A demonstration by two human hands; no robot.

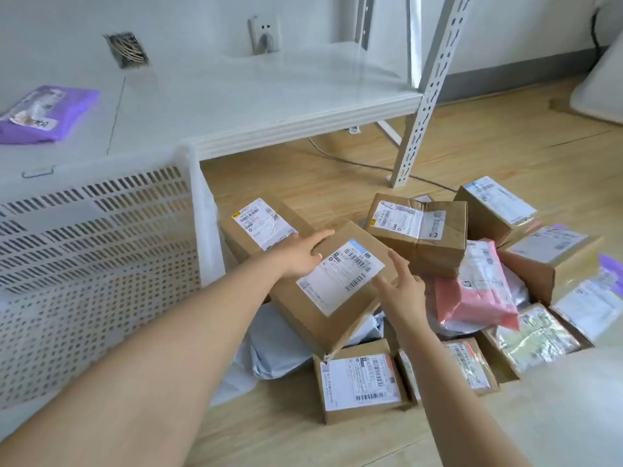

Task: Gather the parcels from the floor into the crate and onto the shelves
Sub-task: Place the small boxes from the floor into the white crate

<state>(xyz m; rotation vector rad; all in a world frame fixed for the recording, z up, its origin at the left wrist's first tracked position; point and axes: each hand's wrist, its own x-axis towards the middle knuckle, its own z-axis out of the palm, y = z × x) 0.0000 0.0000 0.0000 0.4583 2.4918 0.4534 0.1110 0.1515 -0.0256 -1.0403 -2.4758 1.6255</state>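
Left hand point(301, 256) lies flat on the tilted cardboard box point(332, 284), right hand point(403, 284) spread just beside its right edge, neither clamped; propped on soft mailers beside the white crate point(101, 251), the box risks sliding if lifted unevenly.
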